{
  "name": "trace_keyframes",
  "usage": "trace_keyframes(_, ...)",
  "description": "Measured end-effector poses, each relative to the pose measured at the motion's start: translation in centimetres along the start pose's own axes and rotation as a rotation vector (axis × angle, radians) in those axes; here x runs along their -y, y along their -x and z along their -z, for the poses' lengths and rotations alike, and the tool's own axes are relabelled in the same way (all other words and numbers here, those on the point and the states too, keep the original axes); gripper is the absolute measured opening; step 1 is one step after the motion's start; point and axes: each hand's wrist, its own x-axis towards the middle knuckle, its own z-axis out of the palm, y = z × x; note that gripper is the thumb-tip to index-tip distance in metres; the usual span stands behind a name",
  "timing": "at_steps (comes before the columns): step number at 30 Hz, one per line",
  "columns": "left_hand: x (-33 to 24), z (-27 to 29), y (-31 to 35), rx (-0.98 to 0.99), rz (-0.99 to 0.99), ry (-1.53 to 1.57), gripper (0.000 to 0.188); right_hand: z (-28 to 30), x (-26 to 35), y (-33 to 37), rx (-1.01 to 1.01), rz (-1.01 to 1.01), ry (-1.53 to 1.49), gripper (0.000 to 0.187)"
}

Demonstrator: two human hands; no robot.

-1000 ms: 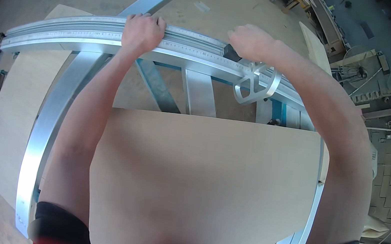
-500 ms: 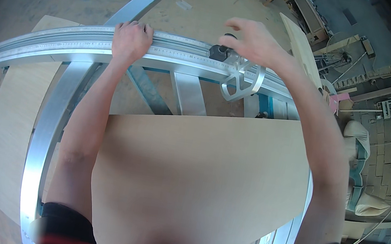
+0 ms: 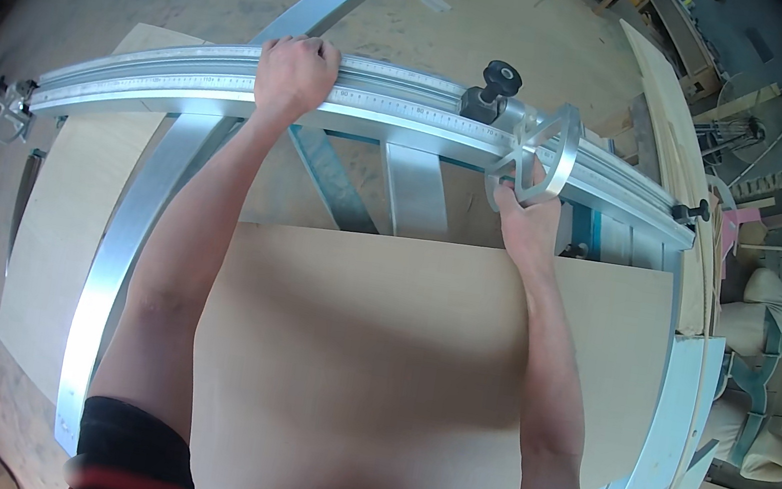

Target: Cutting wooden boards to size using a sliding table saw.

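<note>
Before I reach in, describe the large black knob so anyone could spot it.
Find the long silver rail with ruler marks, beyond the tan board. At the right hand sits a silver handle; the large black knob rises just left of that handle, bigger than the small black knob at the rail's right end.

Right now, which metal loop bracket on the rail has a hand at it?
The right bracket, beside the tall black knob: the right hand is at it. The left bracket, at the rail's left end, has none.
</note>
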Motion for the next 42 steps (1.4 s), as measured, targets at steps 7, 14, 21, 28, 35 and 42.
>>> trace_keyframes(7,1.4,1.9,-0.4,0.020,0.016,-0.007,0.040,-4.7,5.7,0.0,0.162,0.001,0.192,0.036)
trace_keyframes(14,10.1,8.0,14.2,0.341,0.058,0.913,0.044,-19.9,5.7,16.9,0.032,0.193,0.047,0.033)
trace_keyframes(21,12.0,10.9,15.2,0.607,0.035,0.893,0.049,-24.3,4.8,19.6,-0.094,0.328,0.212,0.049)
trace_keyframes(28,11.9,7.9,15.6,0.566,-0.012,0.787,0.047,-23.3,1.8,18.3,0.159,0.175,0.181,0.056)
trace_keyframes(35,12.8,6.6,15.9,0.477,-0.009,0.635,0.047,-23.8,0.6,17.8,0.182,0.286,0.231,0.061)
trace_keyframes(42,14.7,8.0,16.1,0.447,-0.002,0.702,0.049,-25.6,1.9,18.1,0.232,0.283,0.236,0.069)
